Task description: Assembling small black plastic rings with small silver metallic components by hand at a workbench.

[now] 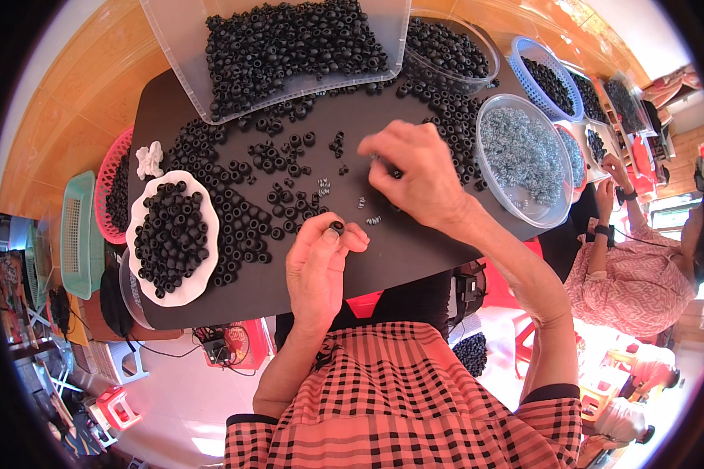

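Observation:
My left hand [318, 270] is near the table's front edge, thumb and fingers pinching a small round hollow black plastic part [336, 227]. To its right and farther in, my right hand [422, 176] hangs over the tabletop with its fingers curled. A dark piece [396, 173] shows by its palm; whether the fingertips grip anything is hidden. Between the hands lie a few small metal springs [374, 220]. Loose black parts [285, 203] are scattered left of them, and a small cluster of smaller black pieces [336, 144] lies farther back.
A clear bin [152, 16] of black parts stands at the back, beside a round clear tub [496, 66]. A wide tub [483, 168] of springs is at right, near a blue basket [516, 59]. A scalloped white plate [203, 270] holds black parts at left. Another person [633, 273] works at right.

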### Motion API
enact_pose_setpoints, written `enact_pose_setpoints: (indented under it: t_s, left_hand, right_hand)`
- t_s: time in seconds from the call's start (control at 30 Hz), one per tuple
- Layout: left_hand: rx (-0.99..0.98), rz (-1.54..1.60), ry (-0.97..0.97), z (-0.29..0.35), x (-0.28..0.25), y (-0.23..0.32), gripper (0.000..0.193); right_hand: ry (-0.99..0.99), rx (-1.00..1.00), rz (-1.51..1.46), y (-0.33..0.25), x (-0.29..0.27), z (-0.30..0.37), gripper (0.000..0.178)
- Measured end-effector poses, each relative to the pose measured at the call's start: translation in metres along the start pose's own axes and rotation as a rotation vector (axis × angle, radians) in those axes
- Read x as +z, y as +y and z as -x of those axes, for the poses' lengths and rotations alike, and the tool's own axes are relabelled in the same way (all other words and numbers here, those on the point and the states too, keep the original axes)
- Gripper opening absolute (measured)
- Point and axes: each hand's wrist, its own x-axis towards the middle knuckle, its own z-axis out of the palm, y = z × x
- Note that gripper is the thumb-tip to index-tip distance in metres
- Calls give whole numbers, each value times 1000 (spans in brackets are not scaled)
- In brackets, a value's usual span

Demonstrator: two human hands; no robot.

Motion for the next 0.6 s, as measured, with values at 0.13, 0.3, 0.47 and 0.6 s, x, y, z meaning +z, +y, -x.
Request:
enact_pose_setpoints:
  t_s: [0.13,0.3,0.47,0.6]
  left_hand:
    - [2,8,2,0,-4,-2,21]
    - [6,-1,-15,0,-1,0,20]
    - [12,6,-16,-1,-1,0,20]
    - [3,-11,1,-1,-1,0,20]
  right_hand:
    - [273,62,-242,-22,-21,-11,17]
    - [-99,-39,-126,-3,-7,17,14]
    - [167,171,-231,1,-13,21,6]
    - [129,298,-349,-6,-11,34,6]
